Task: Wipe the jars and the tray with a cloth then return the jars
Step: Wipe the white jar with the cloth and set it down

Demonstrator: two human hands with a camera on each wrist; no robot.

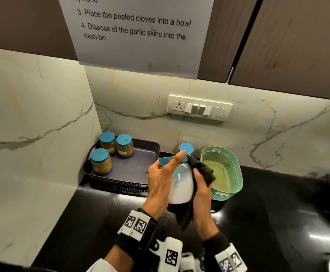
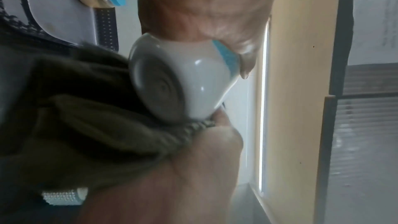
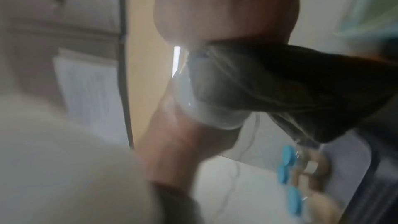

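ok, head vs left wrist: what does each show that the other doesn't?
Head only: three brown-filled jars in the dark tray, a fifth blue lid behind the hands, the green basket, the wall socket and the taped instruction sheet.
Left wrist only: the underside of the held white jar.
Both: left hand gripping that jar, right hand pressing the dark cloth against it.

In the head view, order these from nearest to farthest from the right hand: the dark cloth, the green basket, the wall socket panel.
1. dark cloth: held in the right hand against the white jar.
2. green basket: on the counter just to its right.
3. wall socket panel: up on the back wall.
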